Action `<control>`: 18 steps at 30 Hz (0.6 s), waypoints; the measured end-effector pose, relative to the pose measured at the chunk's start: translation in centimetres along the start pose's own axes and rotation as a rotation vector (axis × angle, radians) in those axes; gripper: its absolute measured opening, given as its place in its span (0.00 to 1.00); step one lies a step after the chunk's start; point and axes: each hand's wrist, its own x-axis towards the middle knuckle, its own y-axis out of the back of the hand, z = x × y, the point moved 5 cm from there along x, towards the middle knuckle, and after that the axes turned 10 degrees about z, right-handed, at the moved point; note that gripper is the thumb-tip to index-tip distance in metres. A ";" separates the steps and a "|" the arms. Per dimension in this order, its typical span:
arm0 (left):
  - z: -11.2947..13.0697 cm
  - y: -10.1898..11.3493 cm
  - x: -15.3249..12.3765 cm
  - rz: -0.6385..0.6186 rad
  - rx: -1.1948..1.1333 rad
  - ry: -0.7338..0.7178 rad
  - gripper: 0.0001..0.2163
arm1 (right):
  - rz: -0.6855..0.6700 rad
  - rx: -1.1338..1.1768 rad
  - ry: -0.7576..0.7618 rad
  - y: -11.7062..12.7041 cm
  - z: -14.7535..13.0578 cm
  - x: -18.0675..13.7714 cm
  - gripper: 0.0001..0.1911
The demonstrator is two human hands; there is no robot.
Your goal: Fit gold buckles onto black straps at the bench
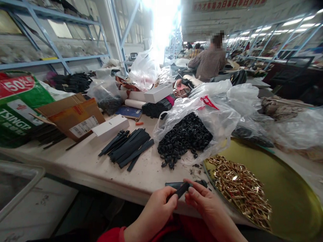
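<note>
Both my hands meet at the table's near edge. My left hand (158, 209) and my right hand (204, 200) are closed in a pinch on a short black strap (183, 189) held between them. Just beyond lies another black strap piece (174, 184) flat on the table. A pile of black straps (129, 147) lies to the left. Small black loops (184, 138) spill out of a clear plastic bag (203, 112). Gold metal buckles (240, 189) are heaped on a round brass-coloured tray (291, 194) at my right.
A cardboard box (73, 117), a white box (110, 127) and a green sack (14, 108) stand at the left. More bags, boxes and black parts crowd the table's back. Blue shelving (50, 57) rises behind. A person in brown (208, 63) sits farther off.
</note>
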 end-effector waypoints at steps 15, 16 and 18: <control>1.4 -0.9 -0.3 -0.249 0.138 0.013 0.13 | -0.036 -0.264 0.338 0.0 -0.3 -0.5 0.17; 0.9 -1.1 -0.2 -0.250 0.115 0.028 0.14 | -0.015 -0.223 0.334 -0.2 0.0 -0.4 0.17; 0.2 -1.2 0.3 -0.185 0.118 -0.018 0.16 | -0.036 -0.088 0.291 -0.8 0.9 -0.4 0.17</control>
